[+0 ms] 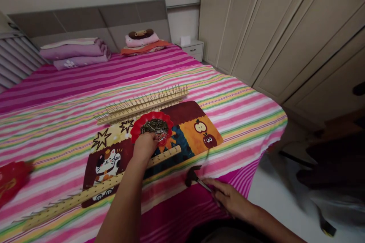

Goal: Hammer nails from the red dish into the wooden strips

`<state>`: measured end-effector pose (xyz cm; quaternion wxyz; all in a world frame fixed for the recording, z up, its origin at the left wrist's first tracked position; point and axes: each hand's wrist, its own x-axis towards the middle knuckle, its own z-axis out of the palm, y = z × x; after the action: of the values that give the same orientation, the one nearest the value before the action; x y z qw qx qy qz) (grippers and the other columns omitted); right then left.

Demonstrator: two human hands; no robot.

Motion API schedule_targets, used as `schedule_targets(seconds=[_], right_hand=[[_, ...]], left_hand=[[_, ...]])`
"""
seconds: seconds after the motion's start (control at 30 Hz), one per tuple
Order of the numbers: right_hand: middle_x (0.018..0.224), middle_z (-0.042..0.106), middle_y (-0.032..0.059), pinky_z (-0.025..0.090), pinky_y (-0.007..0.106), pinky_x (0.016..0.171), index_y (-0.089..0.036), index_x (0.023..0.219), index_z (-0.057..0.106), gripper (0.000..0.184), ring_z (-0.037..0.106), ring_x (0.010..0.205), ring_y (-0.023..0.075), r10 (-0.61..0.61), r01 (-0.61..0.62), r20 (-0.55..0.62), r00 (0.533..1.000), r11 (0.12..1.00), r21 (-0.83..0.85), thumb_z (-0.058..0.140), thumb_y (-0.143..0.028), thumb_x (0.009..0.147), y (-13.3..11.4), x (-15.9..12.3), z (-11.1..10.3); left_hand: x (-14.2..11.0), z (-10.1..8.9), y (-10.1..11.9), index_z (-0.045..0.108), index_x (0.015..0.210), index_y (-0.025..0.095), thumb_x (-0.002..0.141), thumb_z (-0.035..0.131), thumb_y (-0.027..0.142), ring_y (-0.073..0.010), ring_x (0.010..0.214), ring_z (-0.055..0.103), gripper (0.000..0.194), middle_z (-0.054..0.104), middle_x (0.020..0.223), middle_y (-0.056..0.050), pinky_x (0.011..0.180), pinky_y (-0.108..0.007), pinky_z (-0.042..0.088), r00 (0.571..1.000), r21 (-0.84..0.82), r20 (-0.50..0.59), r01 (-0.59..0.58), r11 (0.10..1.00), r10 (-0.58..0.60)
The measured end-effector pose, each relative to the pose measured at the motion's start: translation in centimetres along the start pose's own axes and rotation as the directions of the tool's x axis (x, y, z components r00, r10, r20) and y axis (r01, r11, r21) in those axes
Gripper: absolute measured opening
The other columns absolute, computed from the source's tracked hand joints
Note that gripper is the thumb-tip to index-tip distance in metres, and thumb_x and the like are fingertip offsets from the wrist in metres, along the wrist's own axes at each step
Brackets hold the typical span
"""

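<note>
My left hand (146, 145) reaches over the near rim of a red scalloped bowl (137, 124) filled with nails (155, 126). Its fingers are curled down among the nails, and what they pinch is hidden. Below it, partly covered by my left forearm, a long wooden strip (99, 189) lies across a printed mat (194, 112), with nails standing along it. My right hand (228, 197) is closed around the handle of a hammer (192, 175), whose dark head hangs over the bed's near edge.
Behind the bowl lie several wooden strips (148, 104) with nails sticking up. A red object (13, 180) sits at the left edge on the striped bedspread (245, 110). Folded bedding (76, 53) rests by the headboard; wardrobes (251, 19) line the right side.
</note>
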<state>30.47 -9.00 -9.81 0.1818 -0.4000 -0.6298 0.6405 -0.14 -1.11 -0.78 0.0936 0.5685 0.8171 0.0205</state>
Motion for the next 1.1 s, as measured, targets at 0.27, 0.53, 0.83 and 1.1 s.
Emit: schedule_targets(seconds=[0.27, 0.53, 0.83, 1.1], right_hand=[[0.066, 0.059, -0.0011, 0.046, 0.023, 0.056, -0.024, 0.119, 0.065, 0.04, 0.053, 0.059, 0.0148, -0.007, 0.007, 0.003, 1.0, 1.0, 0.001, 0.045, -0.023, 0.083, -0.4, 0.0, -0.2], [0.059, 0.047, -0.0052, 0.032, 0.021, 0.048, -0.021, 0.124, 0.06, 0.045, 0.039, 0.049, 0.0104, 0.079, -0.083, 0.052, 0.995, 0.994, 0.067, 0.045, -0.023, 0.082, 0.5, 0.2, 0.0], [0.057, 0.046, -0.0055, 0.032, 0.02, 0.045, -0.021, 0.122, 0.061, 0.043, 0.038, 0.045, 0.0098, 0.077, -0.079, 0.034, 0.996, 0.996, 0.041, 0.044, -0.025, 0.084, 0.0, 0.0, 0.1], [0.058, 0.053, -0.0047, 0.037, 0.02, 0.046, -0.022, 0.123, 0.061, 0.045, 0.042, 0.044, 0.0103, 0.057, -0.057, 0.016, 0.998, 0.998, 0.021, 0.044, -0.022, 0.082, 0.0, 0.1, 0.0]], left_hand=[[1.4, 0.3, 0.4, 0.072, 0.084, 0.019, 0.078, 0.049, 0.022, -0.0238, 0.084, 0.066, 0.024, 0.073, 0.088, -0.013, 0.07, -0.029, 0.046, 0.994, 0.117, 0.11, -0.018, 0.993, 0.005], [0.9, -0.3, 0.2, 0.067, 0.093, 0.019, 0.082, 0.044, 0.022, -0.0214, 0.09, 0.065, 0.026, 0.071, 0.099, -0.011, 0.073, -0.028, 0.046, 0.999, 0.117, 0.046, -0.016, 0.993, 0.011], [1.7, 0.2, -0.2, 0.071, 0.083, 0.019, 0.077, 0.053, 0.024, -0.0212, 0.085, 0.065, 0.02, 0.073, 0.09, -0.01, 0.071, -0.027, 0.044, 0.989, 0.044, 0.147, -0.006, 0.999, -0.001], [1.8, -0.4, -0.2, 0.064, 0.065, 0.017, 0.072, 0.053, 0.017, -0.0183, 0.071, 0.063, 0.013, 0.07, 0.072, -0.009, 0.061, -0.025, 0.041, 0.989, 0.003, 0.143, -0.028, 1.0, 0.027]])
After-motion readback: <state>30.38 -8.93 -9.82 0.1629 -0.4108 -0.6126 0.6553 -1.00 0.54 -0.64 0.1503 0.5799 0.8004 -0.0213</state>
